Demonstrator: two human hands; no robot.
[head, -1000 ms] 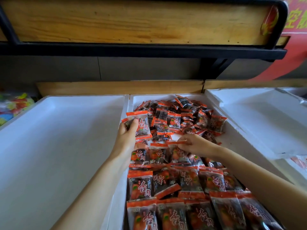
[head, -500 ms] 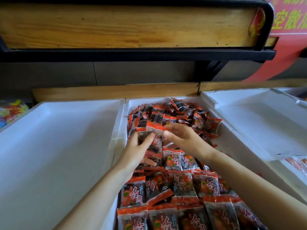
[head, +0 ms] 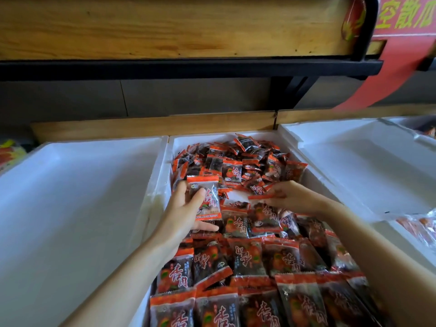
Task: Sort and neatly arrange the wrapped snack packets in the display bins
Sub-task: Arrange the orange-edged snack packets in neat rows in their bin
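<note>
The middle white foam bin (head: 162,185) holds many orange-and-clear snack packets. Near me they lie in flat rows (head: 247,260); at the far end they form a loose heap (head: 250,161). My left hand (head: 181,215) holds one packet (head: 207,199) upright near the bin's left wall, thumb across its front. My right hand (head: 290,197) pinches the orange top edge of another packet (head: 265,214) lying in the middle of the bin.
A white foam bin (head: 77,208) sits to the left and another (head: 368,171) to the right. A wooden shelf with a black frame (head: 188,67) overhangs the back. More wrapped snacks (head: 422,225) show at the far right and at the far left edge.
My left hand has drawn its packet nearer and to the left, still upright. My right hand has moved right and down from beside the left hand to pinch a packet's edge.
</note>
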